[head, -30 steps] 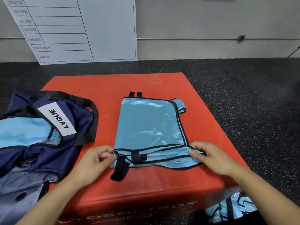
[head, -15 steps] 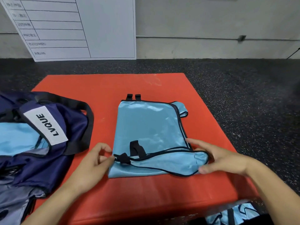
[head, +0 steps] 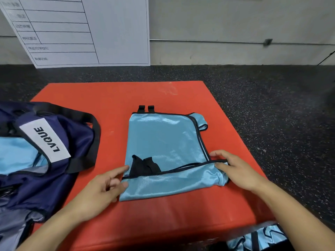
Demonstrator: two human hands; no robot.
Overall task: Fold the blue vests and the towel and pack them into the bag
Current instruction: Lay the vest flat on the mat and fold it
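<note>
blue vest (head: 163, 142) lies mid-frame on red mat (head: 108, 98), long axis running up-frame. right hand (head: 237, 171) pinches its black-trimmed edge at r; left hand (head: 101, 189), fingers loose, touches l edge. navy bag (head: 72, 134) sits left, nearer left hand.

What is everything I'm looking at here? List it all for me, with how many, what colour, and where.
Shiny light blue vest with black trim: one, partly folded, middle of the mat.
Navy fabric bag with white LVQUE label: one, left side of the mat, light blue fabric showing inside it.
Red padded mat: one, under the vest and bag.
White board with a ruled table: one, leaning on the far wall.
Light blue patterned cloth: one piece, bottom right, below the mat's edge; what it is cannot be told.
Dark speckled floor: around the mat.
Left hand: at the vest's near left edge.
Right hand: fingers on the vest's right black-trimmed edge.
</note>
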